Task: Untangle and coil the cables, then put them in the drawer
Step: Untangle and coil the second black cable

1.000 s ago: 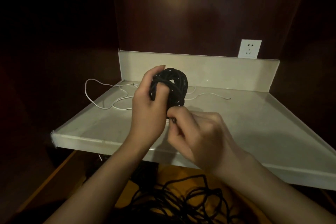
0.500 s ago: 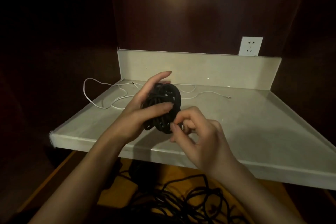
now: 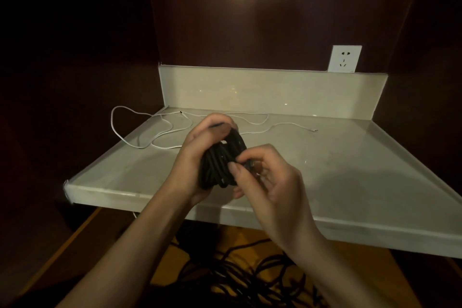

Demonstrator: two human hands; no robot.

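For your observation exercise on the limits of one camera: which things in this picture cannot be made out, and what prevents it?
- Head view: the black cable coil is partly hidden by the left hand and right hand.
- What the right hand's fingertips pinch is too small and dim to identify.
- The loose black cables below are cut off by the bottom edge and covered by both forearms.
- The white cable passes behind the hands.

Desk (image 3: pixel 350 170): cable bundle (image 3: pixel 222 160) held above its front middle, between left hand (image 3: pixel 197 157) and right hand (image 3: pixel 270 180). Thin cable (image 3: pixel 155 132) lies on the desk's back left, behind the bundle. Socket (image 3: pixel 345 59) behind the desk's back right. Loose cables (image 3: pixel 250 277) below the desk's front edge.
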